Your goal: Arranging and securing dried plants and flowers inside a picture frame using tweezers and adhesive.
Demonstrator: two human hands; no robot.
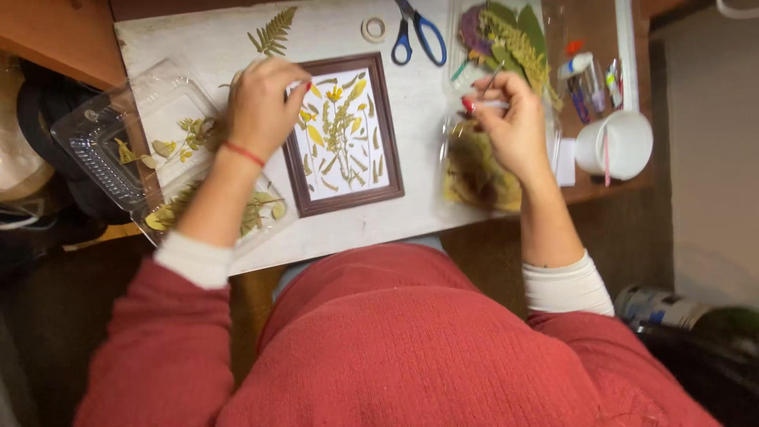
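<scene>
Here, left hand (pixel 262 107) fingers pinched at picture frame's (pixel 344 134) upper-left corner, right hand (pixel 510 119) gripping tweezers (pixel 492 81).

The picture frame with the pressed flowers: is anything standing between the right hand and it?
Nothing visible does. The right hand holds tweezers over a clear tray of leaves, and only bare white table lies between it and the picture frame, which the left hand touches.

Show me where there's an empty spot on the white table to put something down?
Bare tabletop lies between the fern, tape roll and frame, and between the frame and right hand. Crowded: the left trays and the cup corner.
</scene>
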